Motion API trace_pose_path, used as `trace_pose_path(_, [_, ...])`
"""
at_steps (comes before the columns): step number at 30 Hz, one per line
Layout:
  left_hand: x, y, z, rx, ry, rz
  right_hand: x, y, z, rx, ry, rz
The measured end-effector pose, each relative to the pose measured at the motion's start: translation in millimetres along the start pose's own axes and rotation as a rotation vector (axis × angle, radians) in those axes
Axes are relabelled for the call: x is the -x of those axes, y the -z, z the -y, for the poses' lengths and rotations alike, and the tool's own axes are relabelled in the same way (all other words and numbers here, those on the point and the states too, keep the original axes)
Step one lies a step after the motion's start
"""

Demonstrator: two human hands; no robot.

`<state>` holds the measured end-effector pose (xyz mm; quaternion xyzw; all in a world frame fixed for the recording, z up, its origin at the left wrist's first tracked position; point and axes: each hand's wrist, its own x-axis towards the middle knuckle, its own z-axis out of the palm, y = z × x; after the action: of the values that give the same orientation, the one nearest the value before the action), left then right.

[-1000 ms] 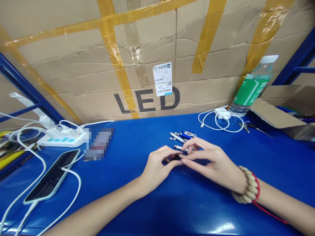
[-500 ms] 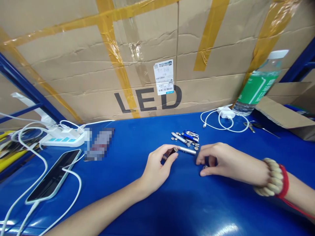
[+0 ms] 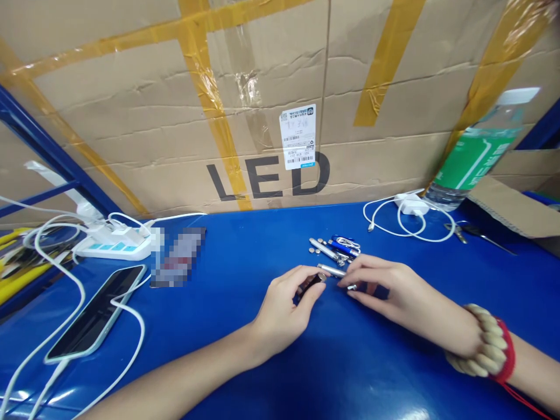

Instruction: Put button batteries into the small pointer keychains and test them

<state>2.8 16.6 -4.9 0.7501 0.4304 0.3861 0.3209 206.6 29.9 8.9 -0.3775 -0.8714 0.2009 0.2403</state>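
L hand w/ dark tube; ctn behind reads "LED", barcode label.

Black cylinder, silver tube, tabletop (plain deep blue)

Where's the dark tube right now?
Head view, slightly right of and below centre: the dark tube is in the left hand, between thumb and fingers, beside the near silver tube and left of the right hand.
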Motion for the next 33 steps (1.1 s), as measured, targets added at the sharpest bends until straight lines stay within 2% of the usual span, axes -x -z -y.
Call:
trace_pose_path(7, [0.9,0.2,1.5,-0.001,-0.014,0.003,-0.1,0.8,-3.0,0.089,0.008,-0.152])
trace_pose_path(12, [0.3,-0.5,1.5,-0.009,-0.005,-0.002,-2.9,1.3,2.2,0.047,-0.015,-0.241])
trace_pose_path(26, [2.2,0.9,-3.5,-0.039,-0.032,0.042,-2.3,0.3,12.1,-0.181,-0.293,-0.303])
trace_pose_path(28, [2.8,1.1,-3.1,-0.051,-0.058,0.046,-2.3,-2.1,15.4,-0.244,-0.285,-0.317])
trace_pose_path(33, [3.3,-0.1,-1.5,-0.071,-0.111,0.060,-3.5,-6.4,22.4,-0.346,-0.156,-0.363])
